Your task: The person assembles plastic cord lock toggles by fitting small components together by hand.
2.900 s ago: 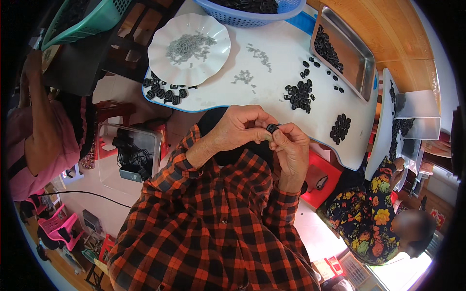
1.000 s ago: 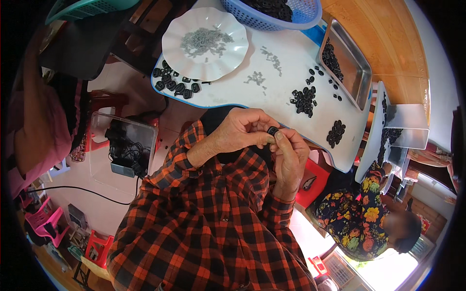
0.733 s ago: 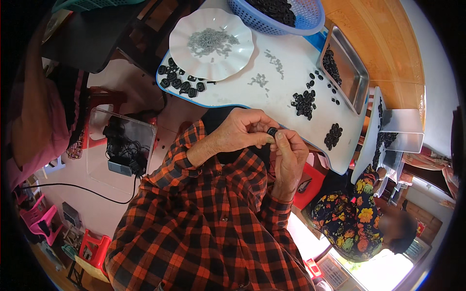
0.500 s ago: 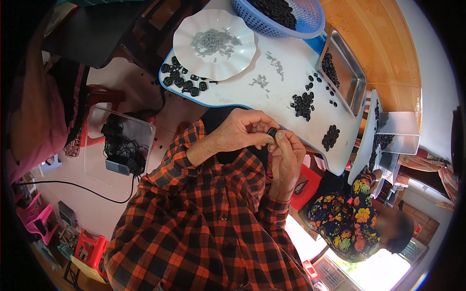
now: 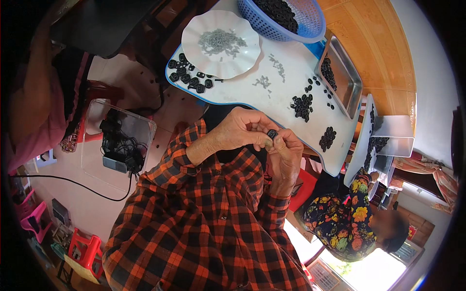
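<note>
Between my two hands, just off the near edge of the white table (image 5: 233,93), is a small black plastic part (image 5: 272,133). My left hand (image 5: 242,130) pinches it from the left with thumb and fingers. From the right, the thumb and fingers of my right hand (image 5: 286,150) close on the same part. Beyond them on the table lie a pile of small black parts (image 5: 303,106) and a smaller cluster of black pieces (image 5: 328,139). A scalloped white plate (image 5: 194,34) holds many tiny grey pins (image 5: 221,42). Larger black parts (image 5: 187,77) lie beside the plate.
A blue perforated basket (image 5: 310,26) full of black parts stands at the back, with a metal tray (image 5: 357,87) to its right. Loose grey pins (image 5: 263,82) lie mid-table. A person in a flowered top (image 5: 340,218) sits at right. A clear bin (image 5: 92,165) with cables stands at left.
My view has shifted slightly, so the plate and basket appear a little further right. Both hands keep hold of the black part, which now shows more of its face.
</note>
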`<state>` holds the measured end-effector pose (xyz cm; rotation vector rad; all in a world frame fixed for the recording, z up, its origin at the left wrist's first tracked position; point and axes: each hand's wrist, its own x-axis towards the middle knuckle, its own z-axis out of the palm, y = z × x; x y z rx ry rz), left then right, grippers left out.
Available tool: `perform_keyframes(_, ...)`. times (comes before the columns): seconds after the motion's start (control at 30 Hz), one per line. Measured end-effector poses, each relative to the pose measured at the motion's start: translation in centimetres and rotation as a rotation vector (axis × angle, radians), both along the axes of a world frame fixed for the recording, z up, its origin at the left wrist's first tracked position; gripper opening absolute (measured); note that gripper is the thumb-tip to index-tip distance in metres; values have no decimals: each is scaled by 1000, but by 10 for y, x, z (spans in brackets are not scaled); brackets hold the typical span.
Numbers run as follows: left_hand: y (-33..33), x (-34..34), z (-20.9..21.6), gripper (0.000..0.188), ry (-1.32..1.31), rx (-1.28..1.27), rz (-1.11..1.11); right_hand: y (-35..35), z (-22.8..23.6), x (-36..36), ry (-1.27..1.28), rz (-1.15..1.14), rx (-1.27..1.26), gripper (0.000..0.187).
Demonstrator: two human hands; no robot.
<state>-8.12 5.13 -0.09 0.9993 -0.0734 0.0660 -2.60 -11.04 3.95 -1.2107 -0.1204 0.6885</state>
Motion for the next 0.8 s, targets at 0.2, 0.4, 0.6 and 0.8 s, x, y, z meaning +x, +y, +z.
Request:
perform_keyframes(0.2,5,-6,3,25,16,38,3,1,-1,-1,-4,56,-10,10)
perform_keyframes(0.4,9,-9,4,24,-20,160,23,1,-7,2,50,100,-45,9)
perform_keyframes(0.6,8,-10,-1,25,-2,169,106,14,1,-8,-20,20,-134,11)
perform_keyframes(0.8,8,-11,2,24,-40,305,160,11,4,-14,-129,-29,-203,12)
